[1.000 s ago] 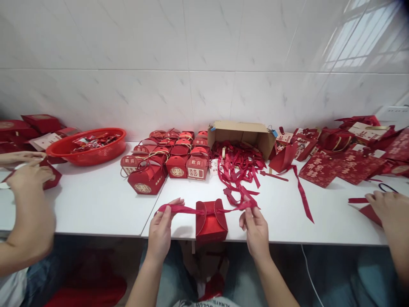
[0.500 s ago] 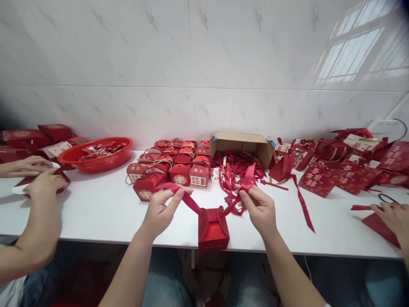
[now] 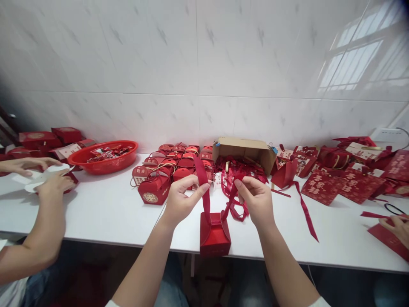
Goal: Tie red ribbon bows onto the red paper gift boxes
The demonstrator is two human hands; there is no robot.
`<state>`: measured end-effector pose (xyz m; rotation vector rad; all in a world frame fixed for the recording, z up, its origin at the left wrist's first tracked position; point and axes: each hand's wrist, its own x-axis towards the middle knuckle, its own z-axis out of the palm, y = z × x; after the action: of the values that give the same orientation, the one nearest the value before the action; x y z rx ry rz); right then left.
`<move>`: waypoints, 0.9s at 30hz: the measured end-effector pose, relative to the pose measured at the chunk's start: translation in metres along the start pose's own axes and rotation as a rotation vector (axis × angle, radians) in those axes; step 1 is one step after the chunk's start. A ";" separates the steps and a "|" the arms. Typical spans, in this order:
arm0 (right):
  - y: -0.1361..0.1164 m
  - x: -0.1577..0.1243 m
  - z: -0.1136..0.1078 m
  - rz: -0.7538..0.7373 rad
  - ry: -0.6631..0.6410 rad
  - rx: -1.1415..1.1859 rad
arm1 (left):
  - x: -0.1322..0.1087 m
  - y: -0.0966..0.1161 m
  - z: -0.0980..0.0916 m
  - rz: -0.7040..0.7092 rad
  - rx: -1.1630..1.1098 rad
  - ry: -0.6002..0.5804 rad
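Note:
A small red gift box (image 3: 215,237) stands at the near edge of the white table (image 3: 105,213). A dark red ribbon (image 3: 204,194) runs through its top flaps and rises on both sides. My left hand (image 3: 181,200) pinches the left end of the ribbon, lifted above the box. My right hand (image 3: 255,200) pinches the right end at about the same height. Both hands are closed on the ribbon, close together above the box.
Several finished red boxes (image 3: 174,166) stand behind, beside an open cardboard box (image 3: 244,149) spilling loose ribbons (image 3: 238,170). A red basket (image 3: 104,156) sits at the left. Flat red bags (image 3: 348,177) lie at the right. Other people's hands (image 3: 51,185) work at the left and one hand (image 3: 399,226) at the far right.
My hands have lifted the two ribbon ends from lying flat beside the box and brought them up and together above it. The view has tilted up slightly.

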<state>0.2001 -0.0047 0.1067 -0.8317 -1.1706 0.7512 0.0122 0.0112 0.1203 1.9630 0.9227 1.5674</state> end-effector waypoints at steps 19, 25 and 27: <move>-0.006 0.007 0.002 -0.060 0.057 0.031 | 0.000 0.001 -0.001 0.004 0.015 0.108; -0.004 0.011 0.003 0.058 0.061 0.150 | 0.000 0.000 0.005 -0.038 0.013 0.125; -0.002 0.012 0.005 0.088 0.078 0.187 | 0.001 -0.001 0.006 -0.050 0.010 0.123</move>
<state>0.1981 0.0051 0.1150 -0.7534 -0.9830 0.8791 0.0174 0.0131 0.1185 1.8529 1.0227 1.6726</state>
